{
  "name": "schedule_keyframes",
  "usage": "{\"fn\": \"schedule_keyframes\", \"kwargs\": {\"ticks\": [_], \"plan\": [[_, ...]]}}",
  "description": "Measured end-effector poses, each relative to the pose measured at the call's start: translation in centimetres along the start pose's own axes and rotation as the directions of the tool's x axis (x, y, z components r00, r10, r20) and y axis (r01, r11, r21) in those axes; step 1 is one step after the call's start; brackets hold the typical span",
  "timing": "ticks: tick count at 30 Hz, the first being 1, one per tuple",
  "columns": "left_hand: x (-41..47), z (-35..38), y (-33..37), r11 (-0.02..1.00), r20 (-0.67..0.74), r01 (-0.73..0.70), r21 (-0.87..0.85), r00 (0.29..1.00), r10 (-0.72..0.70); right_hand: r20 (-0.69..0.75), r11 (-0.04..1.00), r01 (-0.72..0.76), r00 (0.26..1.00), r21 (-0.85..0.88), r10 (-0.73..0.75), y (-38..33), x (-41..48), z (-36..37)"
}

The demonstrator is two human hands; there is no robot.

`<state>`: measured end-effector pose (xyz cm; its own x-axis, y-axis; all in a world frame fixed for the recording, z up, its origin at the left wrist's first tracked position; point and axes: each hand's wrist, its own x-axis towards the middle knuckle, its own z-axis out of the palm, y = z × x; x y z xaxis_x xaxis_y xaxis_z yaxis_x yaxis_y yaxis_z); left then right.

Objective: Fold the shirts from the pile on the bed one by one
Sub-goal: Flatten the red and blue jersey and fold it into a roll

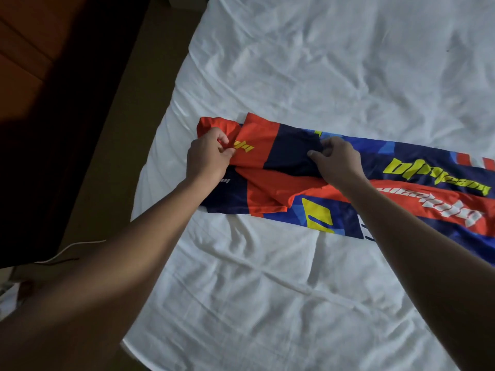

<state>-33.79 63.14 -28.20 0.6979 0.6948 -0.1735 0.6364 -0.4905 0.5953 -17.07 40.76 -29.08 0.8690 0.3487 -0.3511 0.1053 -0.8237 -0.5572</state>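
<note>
jersey [289, 156] is lying across the bed [294, 62] near its edge; my left hand [206, 153] is pinching the red sleeve [257, 135], right hand [337, 162] pinching navy fabric, fingers [314, 153] curled, probably to straighten the fold.

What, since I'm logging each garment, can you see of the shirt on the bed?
The shirt is smooth, sporty-looking fabric in navy, blue and red-orange panels, with yellow and white lettering and a yellow patch. It lies as a long band across the white sheet, running off the picture's right edge, with a red flap, likely a sleeve, folded over its body. The left hand pinches red fabric at its left end; the right hand pinches the navy panel.
</note>
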Motion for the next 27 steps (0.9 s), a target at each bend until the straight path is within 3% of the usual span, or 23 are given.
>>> {"fn": "schedule_keyframes", "kwargs": {"ticks": [2,5,9,11,15,18,22,24,27], "plan": [[-0.6,-0.5,-0.1,0.999,-0.096,-0.049,-0.007,0.994,0.049,-0.116,0.997,0.080,0.990,-0.002,-0.080,0.0,-1.3,-0.1],[-2.4,-2.3,-0.8,0.999,-0.177,-0.029,-0.046,0.984,0.020,-0.202,0.940,0.337,0.926,0.057,-0.320,-0.6,-4.7,-0.1],[-5.5,-2.8,-3.0,0.990,-0.041,0.140,-0.026,0.989,-0.141,0.065,0.848,0.520,0.854,-0.100,-0.516,-0.4,-8.8,1.9],[-6.7,-2.1,-3.7,0.989,0.041,0.139,0.047,0.989,-0.141,0.144,0.815,0.538,0.843,-0.214,-0.518,0.1,-9.7,3.4],[-7.9,-1.7,-3.3,0.993,0.033,0.087,0.080,0.995,-0.089,0.024,0.793,0.565,0.817,-0.227,-0.576,0.5,-9.8,4.5],[-8.5,-2.9,-2.8,0.982,0.043,0.132,-0.132,0.991,-0.128,0.048,0.814,0.569,0.822,-0.116,-0.568,0.4,-9.7,3.6],[-9.7,-5.4,-2.5,0.899,0.261,0.249,-0.361,0.952,-0.159,0.161,0.911,0.403,0.896,0.089,-0.413,0.1,-9.7,0.9],[-10.2,-5.8,-3.1,0.911,0.285,0.252,-0.326,0.945,-0.160,0.187,0.930,0.355,0.912,0.091,-0.366,0.3,-9.5,0.1],[-10.5,-5.5,-3.7,0.951,0.173,0.216,-0.221,0.968,-0.180,0.203,0.926,0.374,0.903,0.055,-0.377,0.6,-9.3,0.3]]}}
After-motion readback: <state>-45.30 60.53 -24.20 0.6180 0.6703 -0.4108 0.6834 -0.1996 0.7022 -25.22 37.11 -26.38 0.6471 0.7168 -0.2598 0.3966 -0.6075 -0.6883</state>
